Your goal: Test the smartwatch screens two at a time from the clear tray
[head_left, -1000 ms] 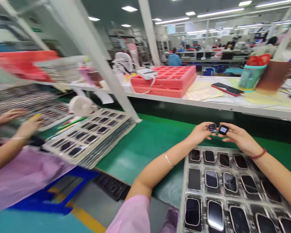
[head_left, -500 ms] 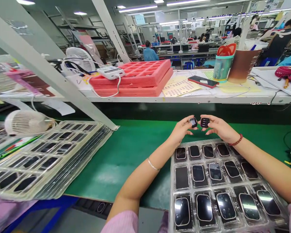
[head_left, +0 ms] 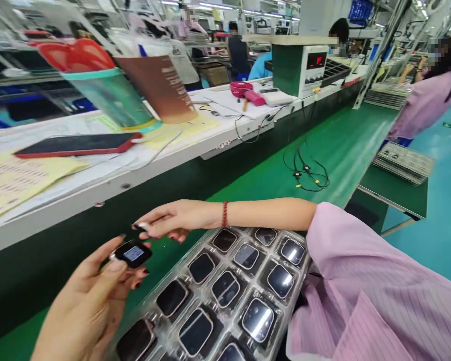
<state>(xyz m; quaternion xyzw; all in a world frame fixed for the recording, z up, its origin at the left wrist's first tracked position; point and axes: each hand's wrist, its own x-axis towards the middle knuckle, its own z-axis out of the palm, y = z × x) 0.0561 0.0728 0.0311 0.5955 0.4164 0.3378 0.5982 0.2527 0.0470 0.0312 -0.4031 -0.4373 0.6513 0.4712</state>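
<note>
Between the thumb and fingers of my left hand [head_left: 97, 286] is a smartwatch [head_left: 137, 253] without a strap, its small screen lit with white content. My right hand [head_left: 173, 220] pinches a second smartwatch [head_left: 144, 226], seen nearly edge-on, so its screen is hidden. Both hands are held close together above the far left edge of a clear plastic tray [head_left: 195, 245]. In the tray's compartments lie several dark-screened watch bodies [head_left: 225, 289] with pale rims.
A shelf [head_left: 173, 150] behind carries a red-edged phone [head_left: 78, 144], a teal cup [head_left: 105, 95], a brown cup [head_left: 158, 87] and a box with a red display [head_left: 315, 65]. Black cables [head_left: 304, 173] lie on the green bench [head_left: 334, 150]. A person in pink [head_left: 428, 100] stands at right.
My view has swung to the right and come closer to the hands. Both smartwatches are still held; the right one has turned from face-on to nearly edge-on.
</note>
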